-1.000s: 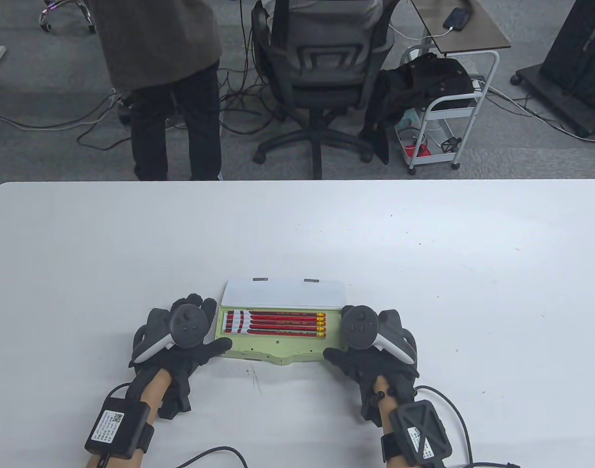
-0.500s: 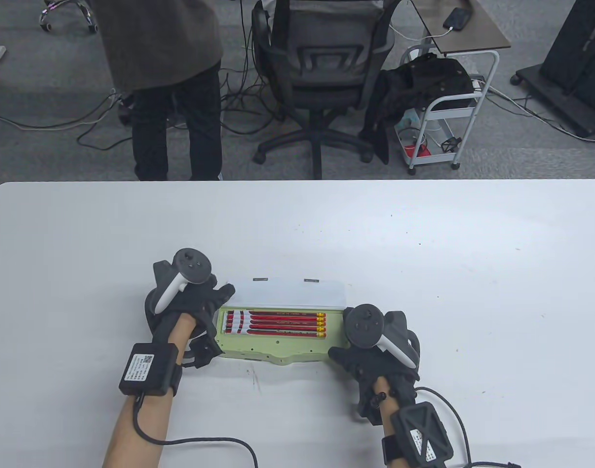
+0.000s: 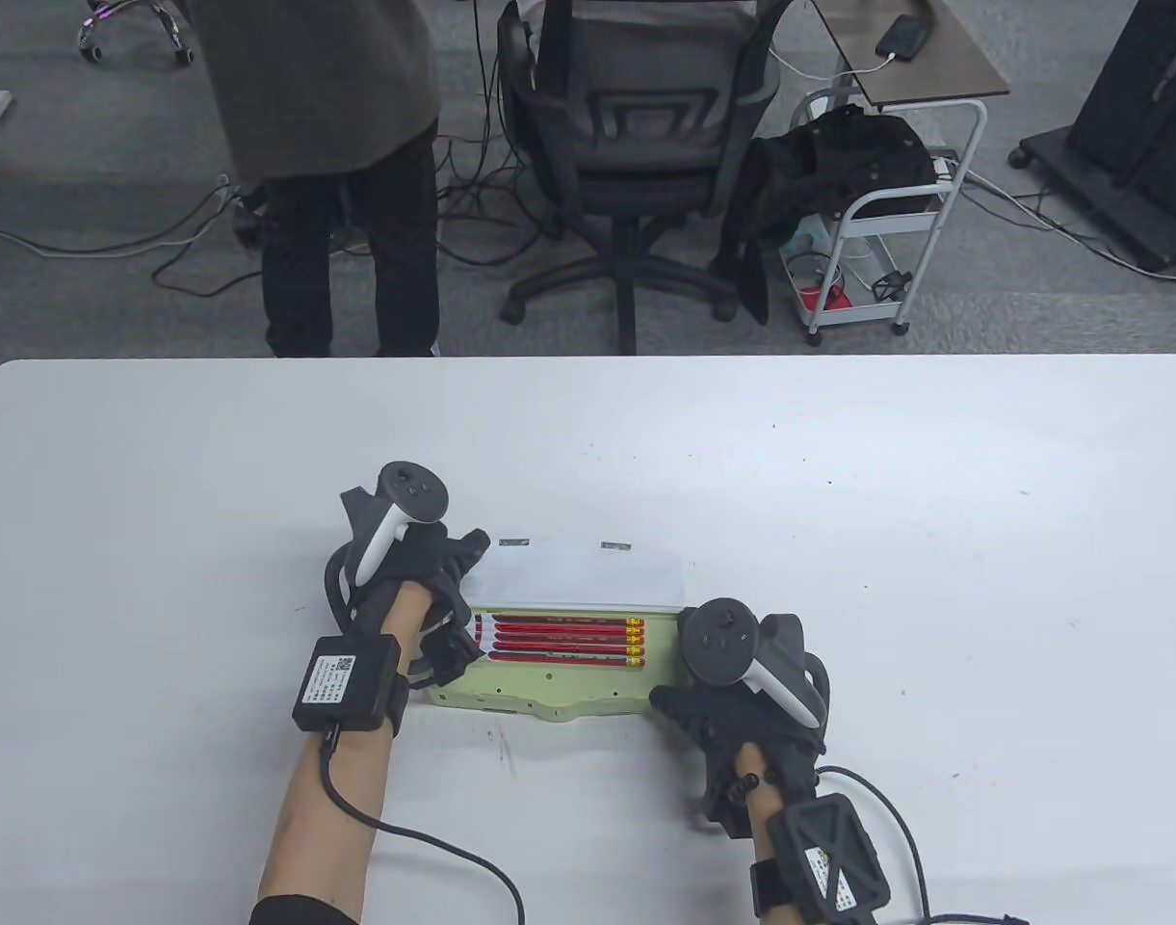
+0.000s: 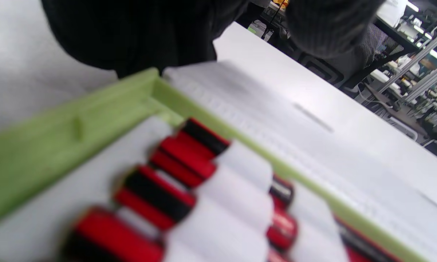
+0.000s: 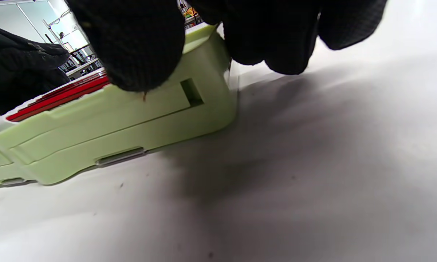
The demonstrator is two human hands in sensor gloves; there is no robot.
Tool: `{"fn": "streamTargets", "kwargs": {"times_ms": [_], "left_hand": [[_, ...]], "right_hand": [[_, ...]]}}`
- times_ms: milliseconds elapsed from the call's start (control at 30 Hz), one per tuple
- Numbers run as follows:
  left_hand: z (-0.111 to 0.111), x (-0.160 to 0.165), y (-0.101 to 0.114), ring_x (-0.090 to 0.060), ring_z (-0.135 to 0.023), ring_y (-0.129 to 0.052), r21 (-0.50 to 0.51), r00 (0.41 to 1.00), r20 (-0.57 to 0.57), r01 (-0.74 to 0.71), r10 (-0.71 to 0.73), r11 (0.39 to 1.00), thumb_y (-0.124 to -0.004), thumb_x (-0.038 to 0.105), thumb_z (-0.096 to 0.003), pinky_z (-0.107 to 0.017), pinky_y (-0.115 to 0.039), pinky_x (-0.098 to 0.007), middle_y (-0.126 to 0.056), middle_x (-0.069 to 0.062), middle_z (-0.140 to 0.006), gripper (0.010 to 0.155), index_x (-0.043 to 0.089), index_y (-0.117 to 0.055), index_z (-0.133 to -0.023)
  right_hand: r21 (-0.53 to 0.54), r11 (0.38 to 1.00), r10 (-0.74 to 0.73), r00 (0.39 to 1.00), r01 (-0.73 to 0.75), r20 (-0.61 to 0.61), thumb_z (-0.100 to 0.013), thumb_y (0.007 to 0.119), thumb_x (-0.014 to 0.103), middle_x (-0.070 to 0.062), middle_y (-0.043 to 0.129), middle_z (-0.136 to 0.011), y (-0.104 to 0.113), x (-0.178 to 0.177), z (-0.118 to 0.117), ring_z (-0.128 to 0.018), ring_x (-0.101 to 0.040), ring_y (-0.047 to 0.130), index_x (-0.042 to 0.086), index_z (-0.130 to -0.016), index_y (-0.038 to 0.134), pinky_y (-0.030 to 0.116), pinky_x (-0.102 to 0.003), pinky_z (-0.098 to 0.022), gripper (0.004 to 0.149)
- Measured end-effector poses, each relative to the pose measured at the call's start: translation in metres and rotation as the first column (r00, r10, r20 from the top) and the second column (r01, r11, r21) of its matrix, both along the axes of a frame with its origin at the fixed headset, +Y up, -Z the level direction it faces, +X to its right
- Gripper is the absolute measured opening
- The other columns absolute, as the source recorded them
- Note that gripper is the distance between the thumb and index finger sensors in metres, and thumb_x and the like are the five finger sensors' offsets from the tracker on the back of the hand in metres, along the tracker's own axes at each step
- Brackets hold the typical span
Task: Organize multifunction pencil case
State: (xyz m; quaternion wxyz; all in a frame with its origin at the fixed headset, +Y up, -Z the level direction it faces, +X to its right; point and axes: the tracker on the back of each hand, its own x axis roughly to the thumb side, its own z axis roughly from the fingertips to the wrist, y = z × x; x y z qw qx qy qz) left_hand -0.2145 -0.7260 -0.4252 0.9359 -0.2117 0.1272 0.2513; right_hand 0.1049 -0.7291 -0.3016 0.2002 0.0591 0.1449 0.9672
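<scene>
Table view: pale green pencil case (image 3: 549,689) lies open near the front of the white table (image 3: 838,501), its white lid (image 3: 578,576) folded back on the far side. Four red pencils (image 3: 559,643) lie side by side in the tray, yellow-banded ends to the right. Left hand (image 3: 409,573) reaches over the case's left end, covering that corner and the pencil ends; its thumb touches the lid's left edge, but whether the fingers grip the lid cannot be told. Right hand (image 3: 742,699) clasps the case's right end, thumb on the front rim. Right wrist view: fingers (image 5: 273,40) curl over the end wall. Beyond the table: a standing person (image 3: 327,145), office chair (image 3: 636,125), white cart (image 3: 886,212).
</scene>
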Motion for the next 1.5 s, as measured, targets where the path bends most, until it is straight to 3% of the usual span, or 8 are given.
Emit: {"fn": "streamTargets", "kwargs": {"times_ms": [167, 233, 300, 400, 633, 1000, 1300, 1500], "left_hand": [[-0.002, -0.01, 0.007, -0.035, -0.07, -0.092, 0.079, 0.989, 0.013, -0.147, 0.147, 0.986, -0.067, 0.058, -0.0482, -0.052, -0.079, -0.058, -0.088, -0.012, -0.088, 0.092, 0.011, -0.025, -0.116], [0.001, -0.014, 0.014, -0.035, -0.069, -0.093, 0.134, 0.985, 0.05, -0.168, 0.163, 0.977, -0.065, 0.06, -0.0465, -0.052, -0.079, -0.058, -0.091, -0.009, -0.085, 0.082, 0.019, -0.044, -0.115], [0.009, -0.016, 0.024, -0.038, -0.073, -0.092, 0.204, 0.976, 0.105, -0.208, 0.19, 0.957, -0.064, 0.061, -0.0454, -0.054, -0.077, -0.06, -0.091, -0.01, -0.088, 0.072, 0.019, -0.071, -0.104], [0.028, -0.02, 0.039, -0.043, -0.079, -0.092, 0.286, 0.96, 0.167, -0.267, 0.226, 0.92, -0.063, 0.061, -0.0453, -0.056, -0.077, -0.063, -0.091, -0.014, -0.092, 0.07, 0.017, -0.08, -0.097], [0.071, -0.017, 0.052, -0.047, -0.087, -0.088, 0.242, 0.95, 0.274, -0.219, 0.15, 0.945, -0.062, 0.058, -0.048, -0.06, -0.072, -0.067, -0.087, -0.018, -0.1, 0.065, 0.016, -0.083, -0.093], [0.137, -0.005, 0.01, -0.054, -0.101, -0.068, 0.247, 0.901, 0.434, -0.116, -0.003, 0.962, -0.064, 0.055, -0.0503, -0.066, -0.063, -0.069, -0.063, -0.025, -0.115, 0.07, 0.012, -0.066, -0.106], [0.155, 0.005, -0.006, -0.056, -0.101, -0.065, 0.351, 0.836, 0.514, -0.002, -0.191, 0.936, -0.064, 0.054, -0.0507, -0.068, -0.062, -0.066, -0.048, -0.028, -0.118, 0.073, 0.011, -0.058, -0.109], [0.157, 0.011, -0.008, -0.058, -0.098, -0.068, 0.397, 0.821, 0.512, 0.037, -0.255, 0.917, -0.064, 0.053, -0.0508, -0.067, -0.063, -0.067, -0.05, -0.03, -0.116, 0.073, 0.01, -0.057, -0.109]], "right_hand": [[0.006, 1.0, 0.0, 1.0, 0.0, 0.008, -0.047, 0.084, 0.036, -0.031, 0.064, -0.105, 0.0, -0.001, 0.0, -0.092, -0.052, 0.076, -0.004, -0.111, 0.042, 0.067, -0.066, -0.066, 0.086], [0.01, 1.0, 0.004, 1.0, -0.004, 0.006, -0.046, 0.084, 0.036, -0.031, 0.064, -0.105, 0.0, -0.001, 0.0, -0.092, -0.051, 0.076, -0.005, -0.11, 0.042, 0.067, -0.065, -0.066, 0.087], [0.021, 1.0, -0.012, 1.0, 0.012, 0.015, -0.046, 0.085, 0.036, -0.031, 0.066, -0.103, -0.001, 0.0, 0.0, -0.091, -0.051, 0.077, -0.006, -0.11, 0.043, 0.068, -0.065, -0.066, 0.087], [0.032, 0.999, -0.019, 1.0, 0.018, 0.022, -0.045, 0.086, 0.037, -0.031, 0.068, -0.101, -0.001, 0.0, -0.001, -0.089, -0.049, 0.081, -0.008, -0.109, 0.044, 0.07, -0.063, -0.066, 0.088], [0.039, 0.997, -0.075, 0.997, 0.074, 0.03, -0.044, 0.088, 0.037, -0.031, 0.071, -0.099, -0.002, 0.006, -0.002, -0.087, -0.048, 0.084, -0.01, -0.108, 0.046, 0.072, -0.061, -0.065, 0.09], [-0.003, 0.981, -0.191, 0.978, 0.191, -0.085, -0.047, 0.084, 0.041, -0.041, 0.053, -0.104, 0.005, 0.01, 0.006, -0.092, -0.059, 0.069, -0.015, -0.109, 0.031, 0.062, -0.069, -0.067, 0.099], [0.17, 0.984, 0.066, 0.996, -0.057, -0.051, -0.052, 0.07, 0.041, -0.039, 0.057, -0.103, -0.006, -0.016, 0.009, -0.09, -0.059, 0.072, -0.009, -0.108, 0.042, 0.065, -0.067, -0.065, 0.081], [0.167, 0.986, 0.017, 0.998, -0.008, -0.055, -0.052, 0.071, 0.041, -0.038, 0.056, -0.104, -0.009, -0.012, 0.003, -0.09, -0.058, 0.072, -0.007, -0.109, 0.041, 0.064, -0.068, -0.065, 0.08]]}}
